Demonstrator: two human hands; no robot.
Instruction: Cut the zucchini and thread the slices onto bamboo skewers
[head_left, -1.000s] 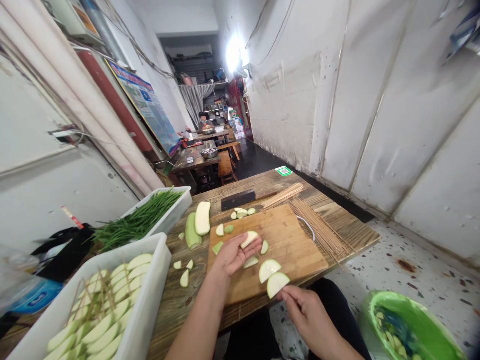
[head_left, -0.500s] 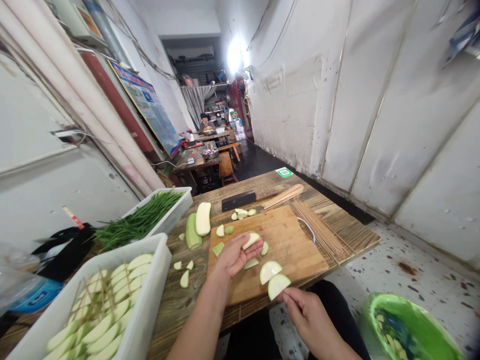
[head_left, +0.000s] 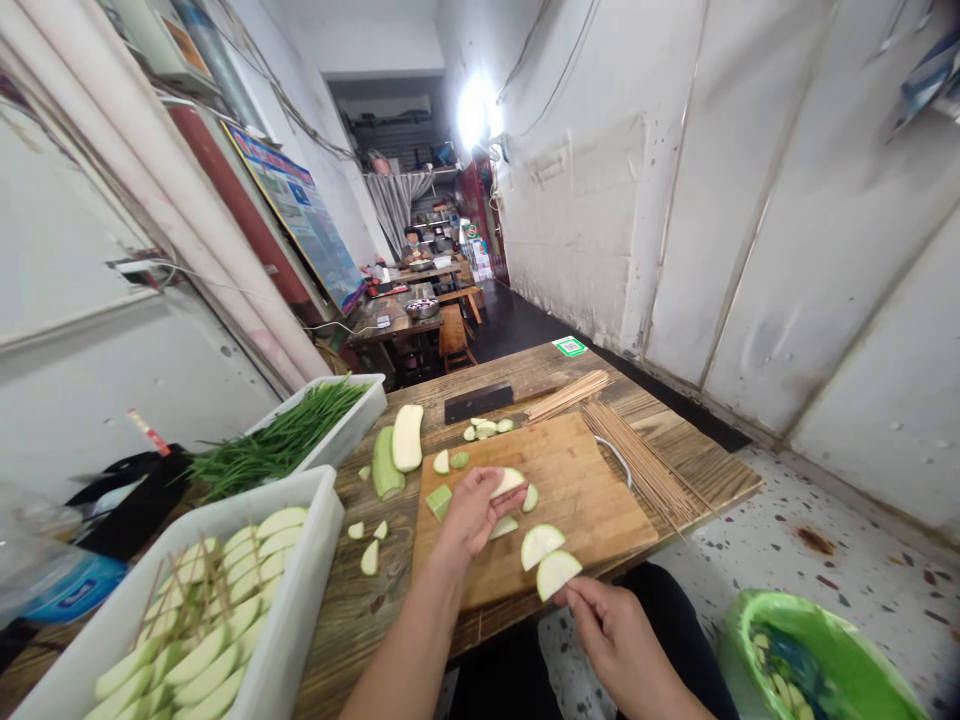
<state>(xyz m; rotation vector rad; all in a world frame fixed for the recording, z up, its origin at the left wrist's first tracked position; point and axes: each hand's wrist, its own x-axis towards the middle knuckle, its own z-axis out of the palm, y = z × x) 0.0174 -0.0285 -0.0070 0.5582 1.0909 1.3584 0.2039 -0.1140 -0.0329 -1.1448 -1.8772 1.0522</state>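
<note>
My left hand [head_left: 480, 510] is over the cutting board [head_left: 592, 500], its fingers closed round a pale half-moon zucchini slice [head_left: 508, 482]. In my right hand [head_left: 611, 620], near the board's front edge, thumb and fingertips pinch the end of a skewer, mostly hidden. Two half-round zucchini slices [head_left: 558, 576] sit in a row on it, green skin at their rims. More cut pieces lie on the board, among them a green chunk [head_left: 439, 501] left of my left hand and a small slice [head_left: 530, 497] right of it.
Behind the board lie a cleaver [head_left: 478, 402] and bamboo skewers [head_left: 637, 460]. Peeled zucchini [head_left: 407, 438] lies to the left. A white tub [head_left: 319, 530] of skewered slices and a tray [head_left: 367, 405] of green stalks flank it. A green bin [head_left: 847, 650] stands at right. Another person sits far back.
My left fingers have curled in round the slice, which lay on a more open palm before. My right hand and its skewered slices have hardly moved.
</note>
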